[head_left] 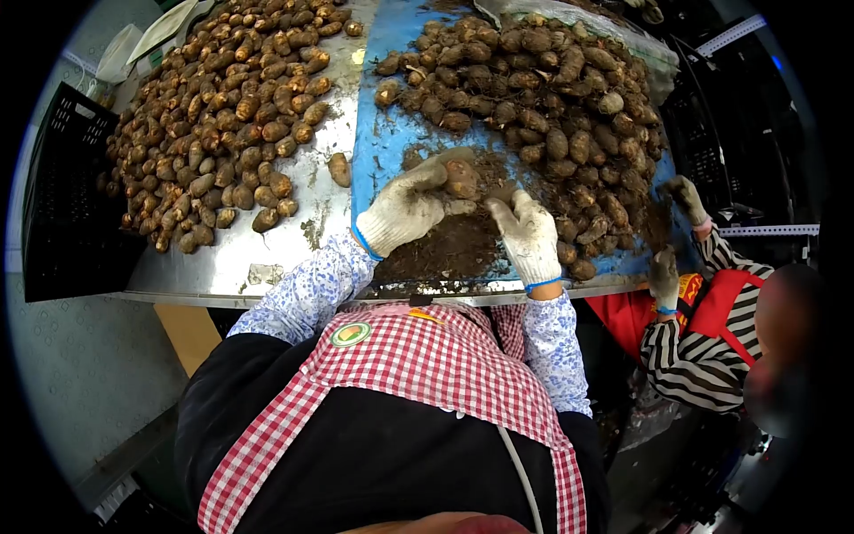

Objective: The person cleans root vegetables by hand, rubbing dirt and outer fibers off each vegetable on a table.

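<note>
My left hand [407, 203], in a soiled white glove, has its fingers and thumb round a brown taro-like tuber [462, 179]. Close to its right, my right hand [527, 233] is gloved too, thumb and fingers drawn together toward the tuber; what they hold, if anything, is too small to make out. Under both hands, dark soil and root scraps [445, 249] cover the blue sheet [378, 133]. A heap of rough, rooty tubers [534, 80] rises behind and to the right of my hands.
Cleaner tubers [222, 116] are piled on the metal table [205, 267] at left, beside a black crate [67, 196]. One tuber [339, 169] lies apart near the sheet's edge. At right, a co-worker's gloved hands [664, 278] are at the table edge.
</note>
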Demonstrator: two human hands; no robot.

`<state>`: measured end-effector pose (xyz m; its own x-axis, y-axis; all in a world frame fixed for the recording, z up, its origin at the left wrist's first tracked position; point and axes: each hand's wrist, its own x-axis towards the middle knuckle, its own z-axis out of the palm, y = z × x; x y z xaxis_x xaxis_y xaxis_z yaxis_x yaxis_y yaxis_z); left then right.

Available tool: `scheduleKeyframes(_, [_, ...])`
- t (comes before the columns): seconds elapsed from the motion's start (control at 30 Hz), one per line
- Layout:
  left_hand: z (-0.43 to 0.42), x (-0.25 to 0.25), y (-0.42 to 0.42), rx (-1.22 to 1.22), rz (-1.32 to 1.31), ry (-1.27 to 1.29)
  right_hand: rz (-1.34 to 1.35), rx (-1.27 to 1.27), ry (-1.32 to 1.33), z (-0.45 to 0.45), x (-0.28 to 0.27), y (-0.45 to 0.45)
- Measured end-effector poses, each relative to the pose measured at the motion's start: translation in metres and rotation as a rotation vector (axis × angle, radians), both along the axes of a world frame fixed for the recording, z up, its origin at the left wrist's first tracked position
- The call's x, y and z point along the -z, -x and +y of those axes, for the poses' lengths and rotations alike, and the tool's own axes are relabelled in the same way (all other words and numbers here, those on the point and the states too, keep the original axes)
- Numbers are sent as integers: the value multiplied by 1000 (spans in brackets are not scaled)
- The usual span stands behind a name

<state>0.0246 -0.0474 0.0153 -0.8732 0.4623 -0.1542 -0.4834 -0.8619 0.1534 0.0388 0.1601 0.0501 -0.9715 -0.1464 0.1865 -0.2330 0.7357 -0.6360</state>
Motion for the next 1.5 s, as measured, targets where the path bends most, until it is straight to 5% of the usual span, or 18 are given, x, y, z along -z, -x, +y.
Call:
scheduleKeyframes(0.07, [-3, 8, 5, 20, 260, 158, -220, -2, -16, -9, -26, -3])
scheduleKeyframes(0.2, [-6, -19, 1, 128, 483, 544, 366, -102, -351, -29, -33, 0])
scheduleKeyframes(0.33, [-10, -18, 7, 133, 575, 592, 275, -369, -252, -22, -28, 11])
scheduleKeyframes(0.37, [-13, -20, 5, 147, 560, 513, -180, -214, -116, -18, -14, 15])
scheduleKeyframes(0.4, [-17, -23, 3, 164, 544, 436, -271, -78, 174, -10, 0, 20])
scheduleKeyframes(0.43, [-16, -24, 1, 135, 518, 385, -314, 64, 485, -7, 2, 23])
scheduleKeyframes(0.47, [-16, -25, 0, 102, 493, 334, -84, 151, -75, 0, -5, 18])
scheduleKeyframes(0.6, [-10, -12, 4, 93, 454, 245, -76, -105, 694, -16, -14, 4])
scheduleKeyframes(0.73, [2, -31, -3, 114, 449, 354, 57, -76, 273, -33, -29, 2])
scheduleKeyframes(0.83, [4, -39, -6, 91, 483, 542, 155, -68, 507, -46, -16, -1])
scheduleKeyframes(0.93, [6, -30, -9, 40, 450, 528, 79, -4, 351, -44, -32, 0])
scheduleKeyframes(1.1, [1, -6, 3, -9, 399, 132, 99, 216, 135, -8, 6, 25])
scheduleKeyframes(1.27, [2, -1, 2, -94, 308, 93, -142, -35, 150, -15, -16, 7])
scheduleKeyframes(1.33, [0, -4, 4, -32, 470, 362, -229, -41, -148, -31, -41, 0])
scheduleKeyframes(1.4, [0, -12, 2, -12, 516, 499, -23, -102, -212, -37, -34, -1])
scheduleKeyframes(1.5, [-2, -13, -1, -36, 418, 470, -140, -182, -60, -39, -33, 1])
